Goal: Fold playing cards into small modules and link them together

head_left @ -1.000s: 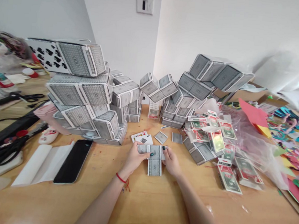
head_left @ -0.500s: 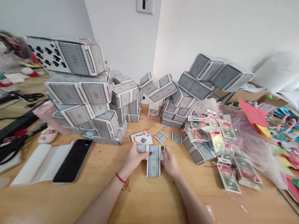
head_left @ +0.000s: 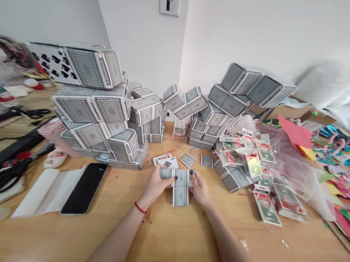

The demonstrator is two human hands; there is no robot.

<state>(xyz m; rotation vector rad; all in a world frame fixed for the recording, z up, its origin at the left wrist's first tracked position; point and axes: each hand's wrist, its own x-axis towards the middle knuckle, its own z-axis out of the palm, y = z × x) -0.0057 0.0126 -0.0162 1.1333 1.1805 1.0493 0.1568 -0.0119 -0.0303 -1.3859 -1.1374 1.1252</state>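
Between my hands are several grey-backed playing cards (head_left: 181,194), joined in a T shape, with one card hanging toward me. My left hand (head_left: 158,185) is closed on the left end, its thumb lying over the card backs. At the right end my right hand (head_left: 199,188) pinches the cards' edge between thumb and fingers. Just beyond them lie face-up cards (head_left: 169,162), an ace of spades on top. Two face-down cards, a tilted one (head_left: 188,160) and a straighter one (head_left: 207,160), rest on the table behind my right hand.
Stacked blocks built of cards rise at the left (head_left: 111,110) and right (head_left: 226,98). A black phone (head_left: 85,187) lies beside a white paper roll (head_left: 38,191). Red-and-green card boxes (head_left: 267,207) are heaped at right. Black scissors (head_left: 10,174) lie far left.
The right end of the held cards has shifted very slightly under my right fingers. Both hands keep nearly the same place, and the things on the table stay put.
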